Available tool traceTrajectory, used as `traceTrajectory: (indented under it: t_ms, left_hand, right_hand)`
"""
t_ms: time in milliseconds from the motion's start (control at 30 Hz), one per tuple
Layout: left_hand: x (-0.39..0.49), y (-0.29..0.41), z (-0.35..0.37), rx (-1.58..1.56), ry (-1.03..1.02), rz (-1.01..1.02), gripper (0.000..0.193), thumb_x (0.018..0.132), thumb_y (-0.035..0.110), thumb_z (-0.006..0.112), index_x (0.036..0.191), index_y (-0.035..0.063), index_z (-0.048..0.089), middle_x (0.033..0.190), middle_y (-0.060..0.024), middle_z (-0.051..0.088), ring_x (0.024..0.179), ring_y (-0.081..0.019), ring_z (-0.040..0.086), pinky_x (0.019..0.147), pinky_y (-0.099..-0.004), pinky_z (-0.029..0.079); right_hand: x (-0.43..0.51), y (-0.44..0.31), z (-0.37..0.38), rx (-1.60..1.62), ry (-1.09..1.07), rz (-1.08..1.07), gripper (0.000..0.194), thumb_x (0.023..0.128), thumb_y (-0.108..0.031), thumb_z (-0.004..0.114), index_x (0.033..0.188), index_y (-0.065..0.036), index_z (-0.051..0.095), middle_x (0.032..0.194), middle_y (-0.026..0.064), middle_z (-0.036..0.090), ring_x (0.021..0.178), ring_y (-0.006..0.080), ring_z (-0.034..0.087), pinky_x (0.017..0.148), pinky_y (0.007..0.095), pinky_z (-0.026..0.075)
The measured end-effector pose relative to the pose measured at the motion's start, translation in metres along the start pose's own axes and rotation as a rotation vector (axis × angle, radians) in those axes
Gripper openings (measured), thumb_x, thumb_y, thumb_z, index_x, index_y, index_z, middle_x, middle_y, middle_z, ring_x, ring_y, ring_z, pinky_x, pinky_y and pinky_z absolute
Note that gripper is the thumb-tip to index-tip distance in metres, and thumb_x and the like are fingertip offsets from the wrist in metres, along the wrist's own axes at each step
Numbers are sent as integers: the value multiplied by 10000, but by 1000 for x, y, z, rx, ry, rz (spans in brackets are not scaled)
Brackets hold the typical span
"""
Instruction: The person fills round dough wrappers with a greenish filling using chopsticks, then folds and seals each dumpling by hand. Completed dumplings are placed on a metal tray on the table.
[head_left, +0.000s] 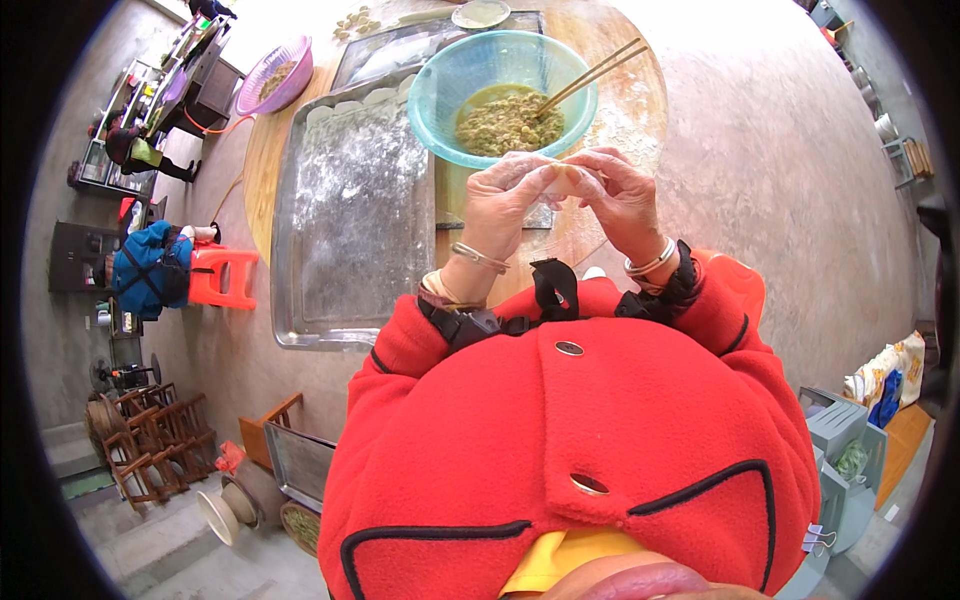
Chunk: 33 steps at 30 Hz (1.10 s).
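Between the fingertips of both hands is a small pale piece of dough (561, 180), pinched along its top edge and partly covered by the fingers. My left hand (504, 196) grips its left side, and my right hand (616, 187) its right side; both are dusted with flour. Just beyond them stands a translucent blue-green plastic basin (429, 124) holding a minced filling (504, 126) in yellowish liquid. A pair of wooden chopsticks (594, 78) leans in it. To the left lies a floured metal tray (341, 247) with pale dough pieces (379, 97) along its far edge.
Everything rests on a round wooden table (637, 105). A pink basket (300, 75) with brown contents stands at its far left, near small dough lumps (356, 22) and a plate (481, 13). A person in blue (150, 266) is by a red stool (225, 277); another person (135, 146) stands farther off.
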<state>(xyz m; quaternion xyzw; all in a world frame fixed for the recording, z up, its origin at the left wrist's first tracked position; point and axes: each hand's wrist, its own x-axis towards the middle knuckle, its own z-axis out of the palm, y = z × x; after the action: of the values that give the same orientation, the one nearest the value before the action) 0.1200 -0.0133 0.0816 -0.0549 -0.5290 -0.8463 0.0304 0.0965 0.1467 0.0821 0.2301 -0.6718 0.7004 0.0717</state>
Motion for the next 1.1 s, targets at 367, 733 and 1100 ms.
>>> traceTrajectory:
  t_ms: [367,733,1100]
  left_hand:
    - [-5,2,-14,-70,35,14,227,863,28,628,1058,-80,583,940,-144,660,787,-196,665,695,-301,559]
    - [-8,11,-12,94,115,33,196,864,39,632,1008,-89,597,867,-147,670,702,-199,676,607,-287,566]
    - [-12,11,-22,84,66,-47,171,886,68,613,1001,-58,613,842,-110,669,701,-168,657,624,-279,552]
  right_hand:
    - [9,6,1,75,83,83,151,870,-96,655,964,20,669,885,51,628,718,86,593,587,207,487]
    - [11,4,3,79,66,65,155,867,-86,656,974,26,659,881,43,629,704,84,592,591,205,487]
    - [15,0,0,95,26,180,185,871,-126,662,972,29,660,827,41,638,681,76,578,585,200,466]
